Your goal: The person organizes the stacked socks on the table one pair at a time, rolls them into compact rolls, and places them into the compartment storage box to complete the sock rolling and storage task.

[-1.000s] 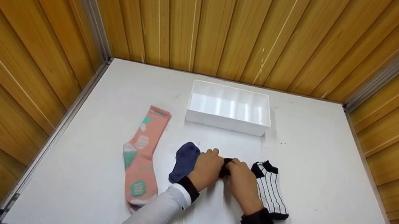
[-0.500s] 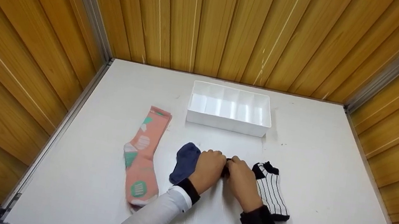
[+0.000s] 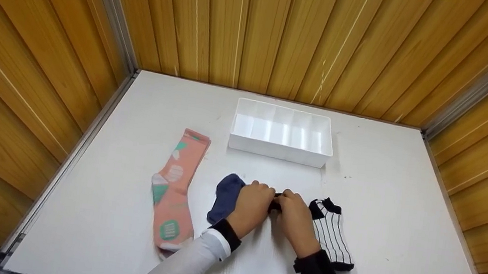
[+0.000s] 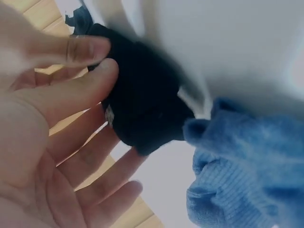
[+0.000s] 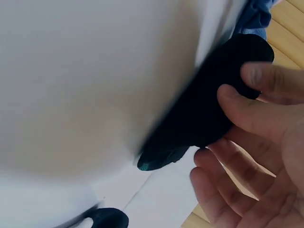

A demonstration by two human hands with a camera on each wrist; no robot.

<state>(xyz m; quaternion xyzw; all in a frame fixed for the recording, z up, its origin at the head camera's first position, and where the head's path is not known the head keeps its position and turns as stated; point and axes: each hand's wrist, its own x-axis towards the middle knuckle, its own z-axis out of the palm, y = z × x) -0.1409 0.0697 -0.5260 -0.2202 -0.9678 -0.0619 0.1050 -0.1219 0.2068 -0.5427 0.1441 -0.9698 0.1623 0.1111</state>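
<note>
Between my two hands is a black sock [image 3: 276, 202], mostly hidden in the head view. My left hand [image 3: 253, 209] pinches it between thumb and fingers from the left. From the right, my right hand [image 3: 296, 219] grips it too, and both thumbs lie close together on the dark cloth [image 4: 142, 90] in the left wrist view. The right wrist view shows the black sock [image 5: 204, 99] bunched or folded, with the fingers behind it. A navy blue sock [image 3: 226, 197] lies flat just left of my left hand. Right of my right hand lies a white sock with black stripes [image 3: 333, 236].
A white divided box [image 3: 279, 153] stands beyond my hands, with bare compartments. At the left lies a long pink sock [image 3: 176, 194] with green patches, its toe end beside my left sleeve. Wood-patterned walls [image 3: 261, 32] enclose the white table [image 3: 402, 212] at the back and sides.
My hands stay together over the black sock, with only small shifts of the fingers and wrists. The other socks and the box have not moved.
</note>
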